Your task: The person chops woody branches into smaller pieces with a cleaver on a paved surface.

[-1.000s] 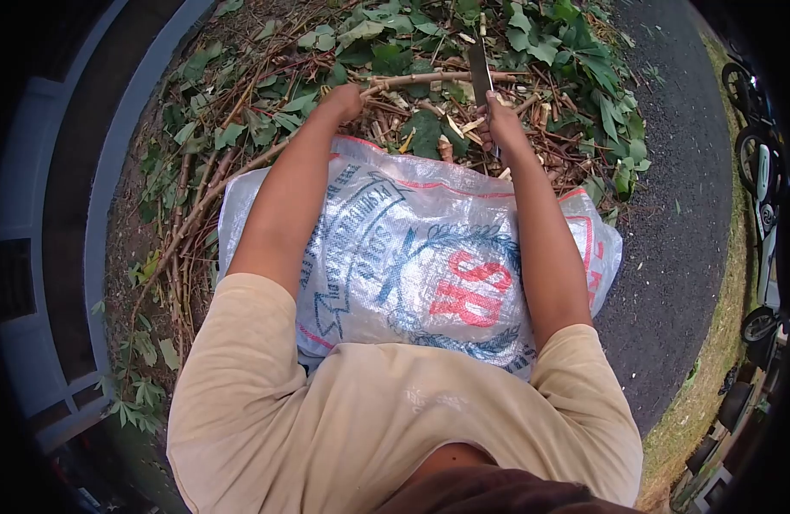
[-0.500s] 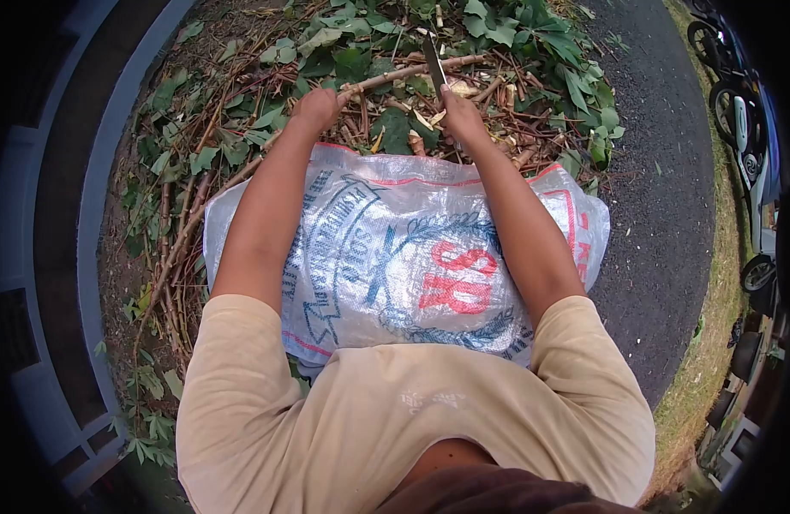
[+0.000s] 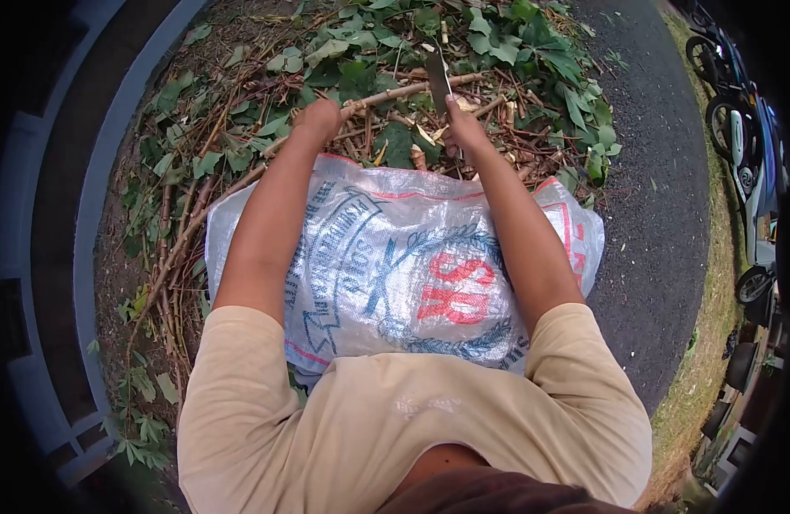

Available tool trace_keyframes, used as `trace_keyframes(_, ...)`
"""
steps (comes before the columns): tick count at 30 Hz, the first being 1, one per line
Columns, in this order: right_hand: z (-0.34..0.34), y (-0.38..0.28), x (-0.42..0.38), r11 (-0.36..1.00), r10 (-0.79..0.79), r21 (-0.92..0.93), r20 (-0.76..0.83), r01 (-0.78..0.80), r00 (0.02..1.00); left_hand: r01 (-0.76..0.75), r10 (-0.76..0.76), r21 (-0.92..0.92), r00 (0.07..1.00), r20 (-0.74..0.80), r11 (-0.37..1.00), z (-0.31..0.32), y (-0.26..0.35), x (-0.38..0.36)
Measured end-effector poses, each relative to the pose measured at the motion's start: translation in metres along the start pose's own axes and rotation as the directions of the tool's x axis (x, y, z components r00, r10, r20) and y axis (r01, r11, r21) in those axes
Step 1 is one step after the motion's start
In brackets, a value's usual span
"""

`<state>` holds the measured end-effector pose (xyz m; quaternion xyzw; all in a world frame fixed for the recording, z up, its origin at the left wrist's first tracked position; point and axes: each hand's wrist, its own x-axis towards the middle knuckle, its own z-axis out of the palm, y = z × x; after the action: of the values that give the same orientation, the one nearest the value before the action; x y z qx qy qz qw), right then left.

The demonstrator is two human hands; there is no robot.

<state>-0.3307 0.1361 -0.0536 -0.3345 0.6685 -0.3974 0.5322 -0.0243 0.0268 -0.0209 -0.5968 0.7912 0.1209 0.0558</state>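
My left hand [image 3: 318, 120] is closed around a long woody stem [image 3: 386, 96], which runs from the lower left past my wrist to the upper right. In my right hand [image 3: 464, 130] is the handle of a large knife [image 3: 438, 79], its broad blade pointing up and away from me. The blade overlaps the stem near its right end. Below both forearms a white woven sack [image 3: 386, 257] with blue and red print lies over my lap. Cut stem pieces and pale chips [image 3: 425, 135] lie around the knife.
Green leaves [image 3: 356, 73] and twigs cover the ground ahead. Long stems [image 3: 174, 257] are heaped at the left, beside a blue-grey wall edge [image 3: 95, 214]. On the right runs an asphalt strip [image 3: 652, 188], with parked motorbikes [image 3: 746, 137] beyond the grass.
The view has tilted slightly, so hands, stem and sack sit lower in it. The knife blade stands a little more upright and lower against the stem. Both hands keep their holds.
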Motion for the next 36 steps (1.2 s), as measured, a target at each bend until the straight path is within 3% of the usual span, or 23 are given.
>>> trace_keyframes(1, 0.002, -0.006, -0.008, 0.986, 0.090, 0.136, 0.034, -0.094, 0.995, 0.002, -0.002, 0.009, 1.000, -0.007, 1.000, -0.001, 0.002, -0.006)
trace_keyframes(2, 0.005, -0.010, -0.013, 0.987, 0.096, 0.130, 0.039, -0.100, 0.995, -0.004, 0.004, 0.021, 1.000, -0.005, 1.000, 0.001, 0.003, -0.012)
trace_keyframes(5, 0.012, -0.044, -0.044, 0.978, -0.148, 0.136, -0.087, 0.159, 0.985, 0.014, -0.016, 0.032, 0.997, 0.076, 0.999, -0.009, 0.008, -0.012)
trace_keyframes(6, 0.013, -0.066, -0.058, 0.929, -0.335, 0.102, -0.173, 0.355, 0.926, 0.008, -0.008, 0.008, 0.998, 0.070, 1.000, -0.007, 0.008, -0.013)
trace_keyframes(8, 0.002, -0.107, -0.082, 0.756, -0.580, 0.282, -0.131, 0.591, 0.804, 0.010, -0.010, 0.012, 0.999, 0.041, 1.000, 0.005, 0.004, -0.010)
trace_keyframes(11, 0.004, -0.104, -0.075, 0.365, -0.819, 0.263, -0.365, 0.893, 0.442, -0.004, 0.002, 0.039, 0.999, 0.045, 0.999, 0.006, 0.004, -0.009)
trace_keyframes(13, 0.018, -0.027, -0.038, 0.666, -0.680, 0.113, -0.313, 0.737, 0.663, 0.008, -0.012, 0.039, 0.995, 0.101, 0.999, -0.006, 0.010, -0.015)
trace_keyframes(14, 0.017, 0.005, -0.016, 0.850, -0.520, -0.218, -0.203, 0.480, 0.830, 0.014, -0.017, 0.027, 0.996, 0.093, 1.000, -0.011, 0.013, -0.019)
trace_keyframes(15, 0.014, 0.001, -0.015, 0.982, 0.139, 0.124, 0.051, -0.145, 0.989, 0.005, -0.003, -0.025, 0.995, 0.096, 1.000, 0.014, -0.002, 0.001)
trace_keyframes(16, 0.012, -0.001, -0.007, 0.994, 0.073, 0.084, 0.000, -0.073, 0.997, 0.043, -0.039, -0.038, 0.994, 0.100, 0.998, 0.003, 0.003, -0.008)
trace_keyframes(17, 0.011, -0.007, -0.004, 0.955, 0.153, 0.243, 0.086, -0.170, 0.984, 0.032, -0.032, -0.007, 0.999, -0.005, 0.999, 0.008, 0.002, -0.007)
trace_keyframes(21, 0.008, -0.011, -0.018, 0.873, 0.168, 0.431, 0.176, -0.229, 0.970, 0.073, -0.068, -0.051, 0.995, 0.077, 0.996, -0.013, 0.010, -0.024)
trace_keyframes(23, 0.000, -0.010, 0.006, 0.698, 0.160, 0.633, 0.317, -0.334, 0.935, 0.107, -0.102, -0.060, 0.991, 0.081, 0.992, -0.006, 0.011, -0.015)
trace_keyframes(25, 0.000, -0.059, -0.033, 0.838, 0.014, 0.544, 0.040, -0.033, 0.999, 0.080, -0.076, -0.057, 0.994, 0.077, 0.995, -0.004, 0.014, -0.016)
trace_keyframes(27, 0.005, -0.110, -0.084, 0.832, -0.240, 0.460, -0.207, 0.311, 0.948, 0.063, -0.059, -0.049, 0.996, 0.072, 0.997, 0.000, 0.009, -0.017)
trace_keyframes(28, 0.002, -0.118, -0.089, 0.736, -0.428, 0.473, -0.228, 0.484, 0.874, 0.091, -0.087, -0.063, 0.994, 0.062, 0.994, 0.003, 0.010, -0.015)
trace_keyframes(29, 0.005, -0.123, -0.093, 0.630, -0.568, 0.413, -0.332, 0.658, 0.753, 0.065, -0.071, 0.038, 0.983, 0.168, 0.997, -0.016, 0.017, -0.029)
trace_keyframes(30, 0.009, -0.107, -0.075, 0.477, -0.652, 0.422, -0.419, 0.771, 0.633, 0.163, -0.155, -0.050, 0.978, 0.138, 0.985, -0.014, 0.020, -0.026)
trace_keyframes(31, 0.010, -0.064, -0.043, 0.428, -0.709, 0.451, -0.370, 0.783, 0.600, 0.161, -0.153, -0.045, 0.978, 0.145, 0.986, -0.017, 0.020, -0.030)
trace_keyframes(32, 0.027, -0.028, -0.029, 0.539, -0.586, 0.453, -0.404, 0.710, 0.702, 0.096, -0.094, -0.008, 0.987, 0.134, 0.995, -0.003, 0.015, -0.021)
trace_keyframes(33, 0.026, 0.006, -0.014, 0.804, -0.189, 0.560, -0.081, 0.202, 0.979, 0.098, -0.099, 0.017, 0.983, 0.153, 0.995, 0.006, 0.010, -0.010)
trace_keyframes(34, 0.017, 0.028, 0.004, 0.809, 0.281, 0.462, 0.239, -0.363, 0.929, 0.141, -0.133, -0.055, 0.983, 0.125, 0.988, 0.006, 0.007, -0.015)
trace_keyframes(36, -0.001, 0.024, 0.021, 0.603, 0.174, 0.651, 0.457, -0.461, 0.872, 0.208, -0.197, -0.129, 0.976, 0.096, 0.970, -0.004, 0.002, -0.022)
